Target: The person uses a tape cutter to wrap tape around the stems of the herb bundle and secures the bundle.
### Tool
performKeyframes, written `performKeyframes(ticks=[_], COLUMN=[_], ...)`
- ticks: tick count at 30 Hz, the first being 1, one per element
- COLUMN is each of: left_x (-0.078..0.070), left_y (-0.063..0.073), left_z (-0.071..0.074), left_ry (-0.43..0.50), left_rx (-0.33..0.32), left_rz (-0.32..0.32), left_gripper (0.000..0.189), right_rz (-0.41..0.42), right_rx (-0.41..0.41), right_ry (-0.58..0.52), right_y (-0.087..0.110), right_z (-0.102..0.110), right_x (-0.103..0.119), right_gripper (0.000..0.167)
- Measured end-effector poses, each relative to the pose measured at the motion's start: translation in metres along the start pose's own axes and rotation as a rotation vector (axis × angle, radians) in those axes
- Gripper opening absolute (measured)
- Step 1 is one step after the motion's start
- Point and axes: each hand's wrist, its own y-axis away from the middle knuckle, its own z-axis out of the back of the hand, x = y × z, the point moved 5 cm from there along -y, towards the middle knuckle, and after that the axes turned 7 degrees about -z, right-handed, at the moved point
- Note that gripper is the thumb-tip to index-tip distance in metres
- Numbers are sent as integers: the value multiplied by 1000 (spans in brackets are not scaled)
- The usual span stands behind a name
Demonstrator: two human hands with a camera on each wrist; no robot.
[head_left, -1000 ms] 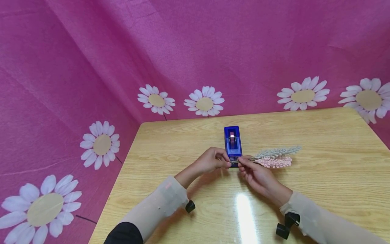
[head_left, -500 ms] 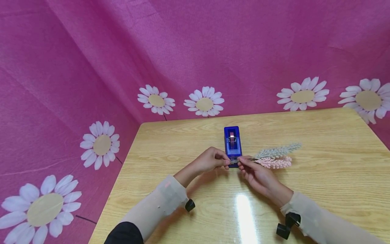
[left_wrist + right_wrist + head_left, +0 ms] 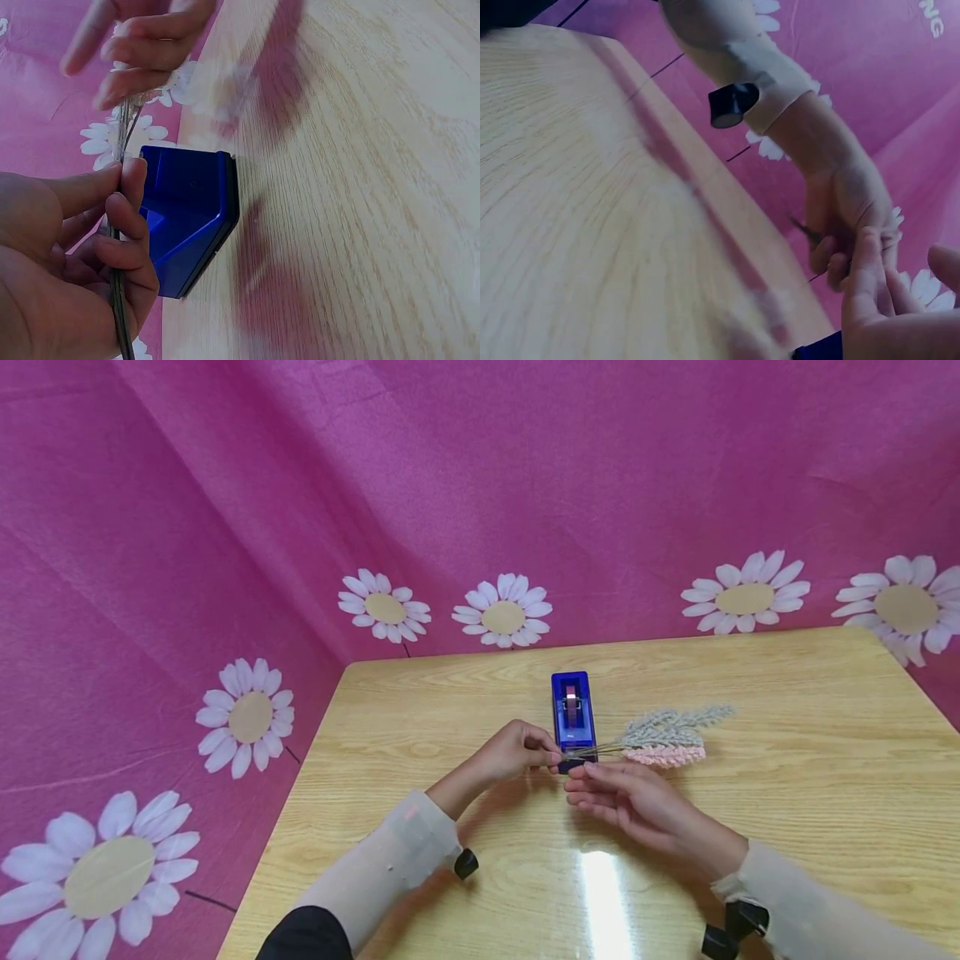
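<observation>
My left hand (image 3: pixel 521 750) pinches the thin stems (image 3: pixel 606 749) of a small bunch of artificial flower sprigs. Their heads point right: pale grey-green sprigs (image 3: pixel 667 729) above and a pink sprig (image 3: pixel 663 757) below. In the left wrist view the stems (image 3: pixel 118 292) run down through the curled fingers, and a shiny, clear, tape-like strip (image 3: pixel 124 124) shows on them above the thumb. Just below the stems, my right hand (image 3: pixel 648 802) has its fingers loosely extended with nothing between them. Behind the stems stands a blue tape dispenser (image 3: pixel 572 702), its front end partly hidden by them.
A light wood-grain table (image 3: pixel 450 710) carries everything. Around it hangs a magenta cloth (image 3: pixel 600 485) printed with white daisies. Black wrist cameras sit on the left sleeve (image 3: pixel 466 863) and the right sleeve (image 3: pixel 746 920).
My right hand has let go of the stems and moved down and slightly right, its fingers opening. The sprigs have shifted slightly left and up, still held by my left hand.
</observation>
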Motion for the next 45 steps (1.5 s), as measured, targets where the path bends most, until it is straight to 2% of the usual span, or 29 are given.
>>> performKeyframes(ticks=[5, 9, 12, 15, 18, 23, 25, 30, 35, 41, 45], left_x=[2, 5, 7, 7, 6, 6, 6, 3, 3, 2, 2], left_y=[0, 1, 1, 0, 0, 0, 1, 3, 3, 2, 0], left_z=[0, -1, -2, -3, -3, -4, -4, -6, -9, -11, -12], left_ry=[13, 58, 75, 54, 29, 23, 25, 22, 52, 38, 21], left_rx=[1, 20, 29, 25, 26, 21, 12, 7, 24, 30, 30], left_rz=[15, 61, 77, 60, 45, 54, 64, 63, 53, 50, 64], left_gripper=[11, 13, 13, 10, 9, 6, 5, 9, 18, 15, 12], right_rz=[64, 116, 149, 175, 178, 163, 155, 143, 146, 138, 141], right_rx=[32, 21, -26, -99, -183, -300, -337, -395, -447, -492, -507], right_ry=[74, 125, 154, 185, 203, 271, 282, 249, 266, 237, 287], right_y=[5, 6, 4, -1, -6, -17, -23, -38, -53, -67, -75], right_z=[-10, -12, -9, -4, 2, 9, 11, 19, 25, 32, 39], right_x=[15, 30, 41, 52, 61, 75, 79, 84, 86, 86, 86], right_gripper=[40, 50, 49, 41, 41, 67, 69, 65, 64, 62, 61])
